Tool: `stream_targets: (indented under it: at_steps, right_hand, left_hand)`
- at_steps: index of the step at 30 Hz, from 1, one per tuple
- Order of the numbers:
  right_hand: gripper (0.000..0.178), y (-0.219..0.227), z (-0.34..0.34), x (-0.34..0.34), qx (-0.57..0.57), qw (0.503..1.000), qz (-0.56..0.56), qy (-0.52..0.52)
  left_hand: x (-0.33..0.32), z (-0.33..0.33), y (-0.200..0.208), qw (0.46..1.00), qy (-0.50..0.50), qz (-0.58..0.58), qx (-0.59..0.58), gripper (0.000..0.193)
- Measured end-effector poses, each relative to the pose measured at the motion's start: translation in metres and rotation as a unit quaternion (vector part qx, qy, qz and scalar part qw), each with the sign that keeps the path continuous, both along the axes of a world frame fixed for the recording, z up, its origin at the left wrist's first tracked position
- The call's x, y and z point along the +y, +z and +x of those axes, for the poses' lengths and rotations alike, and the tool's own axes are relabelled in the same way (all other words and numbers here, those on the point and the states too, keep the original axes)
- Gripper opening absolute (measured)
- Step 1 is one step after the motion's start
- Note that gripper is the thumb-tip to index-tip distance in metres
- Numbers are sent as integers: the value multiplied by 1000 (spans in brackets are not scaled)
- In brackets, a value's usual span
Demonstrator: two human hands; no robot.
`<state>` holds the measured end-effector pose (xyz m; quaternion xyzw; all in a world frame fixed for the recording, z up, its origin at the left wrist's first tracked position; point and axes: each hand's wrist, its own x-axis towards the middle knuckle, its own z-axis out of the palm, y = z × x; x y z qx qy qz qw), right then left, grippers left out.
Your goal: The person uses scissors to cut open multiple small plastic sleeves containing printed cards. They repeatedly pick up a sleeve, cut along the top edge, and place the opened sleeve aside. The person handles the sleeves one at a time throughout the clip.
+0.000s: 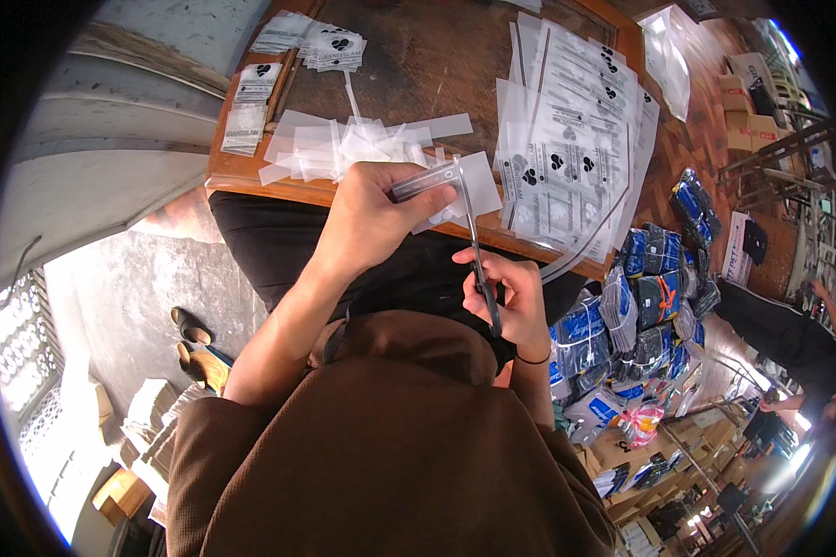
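My left hand [367, 218] pinches a small translucent printed label sheet [422, 184], thumb on top, just above the table's near edge. In my right hand [515, 295] is a pair of scissors [474, 232], fingers in the handles and the blades pointing away from me. The blades lie across the sheet's right part, and a whitish piece [478, 186] shows just beyond them. A loose heap of pale cut-off strips [344, 148] lies left of and behind my left hand. Larger printed translucent sheets [567, 139] are stacked to the right.
Small cut labels [336, 46] sit in piles at the wooden table's [418, 56] far left. Wrapped blue-and-grey packages [655, 278] are heaped on the floor at right. Another person [780, 316] in dark clothing is at far right. Shoes [192, 327] lie at left.
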<state>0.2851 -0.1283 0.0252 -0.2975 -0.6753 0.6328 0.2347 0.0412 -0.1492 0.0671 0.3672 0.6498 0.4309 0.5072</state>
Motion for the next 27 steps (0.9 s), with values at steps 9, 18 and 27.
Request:
stream_targets:
  at_steps: [9,18,27]
  right_hand:
    - [34,8,0,2,-40,998,-36,17]
    - [40,-5,-3,0,1,998,-57,10]
    - [37,-3,-16,4,-3,997,-76,13]
  left_hand:
    - [-1,-2,-2,1000,7,-3,-25,21]
    - [1,-9,-6,998,14,-10,-61,21]
    - [1,-20,-10,996,17,-14,-84,21]
